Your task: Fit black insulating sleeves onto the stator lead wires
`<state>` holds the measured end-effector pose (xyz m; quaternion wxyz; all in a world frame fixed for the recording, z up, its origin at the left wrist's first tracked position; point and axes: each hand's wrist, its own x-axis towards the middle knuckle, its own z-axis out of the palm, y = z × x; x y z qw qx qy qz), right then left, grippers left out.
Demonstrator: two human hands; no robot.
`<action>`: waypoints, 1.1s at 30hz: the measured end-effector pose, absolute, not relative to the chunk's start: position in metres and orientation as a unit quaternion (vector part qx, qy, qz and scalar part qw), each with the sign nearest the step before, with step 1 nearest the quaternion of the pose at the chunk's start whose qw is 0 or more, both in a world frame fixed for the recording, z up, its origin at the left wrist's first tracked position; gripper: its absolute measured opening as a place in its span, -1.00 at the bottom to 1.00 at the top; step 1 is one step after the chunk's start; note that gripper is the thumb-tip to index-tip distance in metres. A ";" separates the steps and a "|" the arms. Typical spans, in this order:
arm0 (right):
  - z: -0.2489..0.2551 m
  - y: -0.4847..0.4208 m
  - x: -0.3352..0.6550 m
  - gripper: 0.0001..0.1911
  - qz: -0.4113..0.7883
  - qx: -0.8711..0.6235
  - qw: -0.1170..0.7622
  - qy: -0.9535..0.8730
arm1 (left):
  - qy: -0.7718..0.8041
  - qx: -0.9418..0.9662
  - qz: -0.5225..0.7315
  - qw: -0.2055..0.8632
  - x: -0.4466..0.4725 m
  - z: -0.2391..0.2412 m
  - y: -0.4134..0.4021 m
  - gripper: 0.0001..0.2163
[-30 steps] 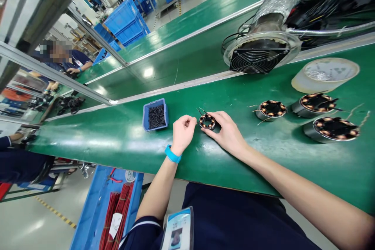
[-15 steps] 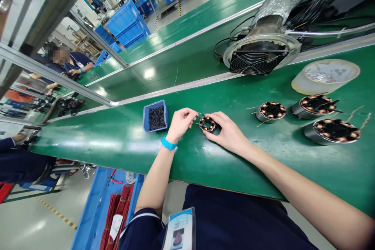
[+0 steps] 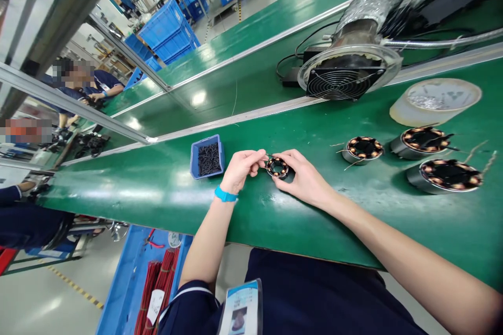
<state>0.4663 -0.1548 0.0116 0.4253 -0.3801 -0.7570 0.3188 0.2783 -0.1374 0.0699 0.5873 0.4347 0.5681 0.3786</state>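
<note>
My right hand (image 3: 304,175) curves round a small ring-shaped motor stator (image 3: 277,167) with copper windings, thumb on the near side and fingers on the far side. The stator rests on the green bench with its open centre facing up. At its left edge my left hand (image 3: 245,166) is closed in a pinch on a thin wire lead of the stator; a short dark stretch shows by the fingertips, too small to make out. Just left of that hand stands a blue bin (image 3: 207,157) of short black sleeves.
On the right stand a small stator (image 3: 362,149), two larger stators (image 3: 419,142) (image 3: 444,177) with loose leads, and a whitish tub (image 3: 435,99). Behind is a fan guard (image 3: 340,82) on a foil duct. A blue crate (image 3: 126,272) holds red wire bundles below. Co-workers are at left.
My left hand has turned slightly and its fingers are more curled beside the stator. My right hand keeps its hold. The camera view has shifted a little.
</note>
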 end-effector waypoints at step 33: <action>0.049 -0.179 0.577 -0.51 -0.039 -0.525 0.282 -0.802 | 0.560 0.669 0.337 0.354 0.314 0.026 -0.136 -0.52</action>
